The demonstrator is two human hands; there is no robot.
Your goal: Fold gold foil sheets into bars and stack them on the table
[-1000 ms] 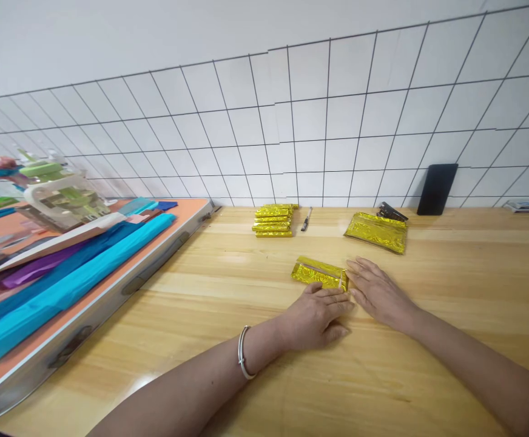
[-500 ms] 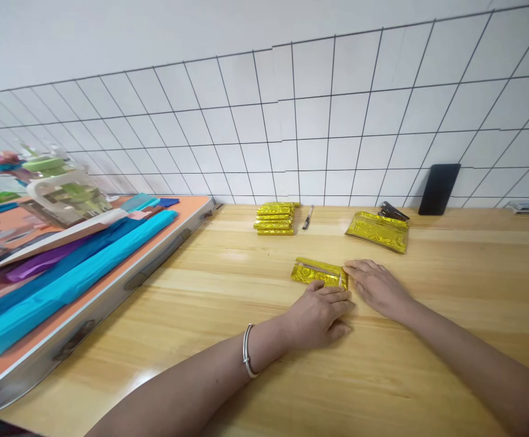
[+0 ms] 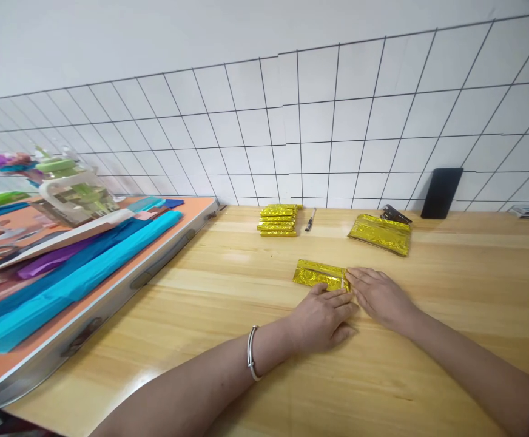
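A flat folded piece of gold foil paper (image 3: 316, 273) lies on the wooden table (image 3: 228, 285), with a narrow pale strip near its right end. My left hand (image 3: 326, 318) rests palm down along its near edge, fingers stretched out over the near right corner and thumb apart. From the right, my right hand (image 3: 380, 294) lays its extended fingertips on the paper's right end, close to the left fingers. Its thumb is mostly hidden. Neither hand is wrapped round anything.
Behind are several rolled gold foil pieces (image 3: 277, 221), a pen (image 3: 310, 220), a stack of gold foil sheets (image 3: 380, 235), a black clip (image 3: 395, 214) and a black phone-like slab (image 3: 441, 193). At left, an orange-topped board (image 3: 199, 209) bears coloured paper (image 3: 87, 273).
The view has shifted slightly, so everything sits a little lower and to the right. Both hands stay on the gold foil paper's right end, which looks pressed flatter.
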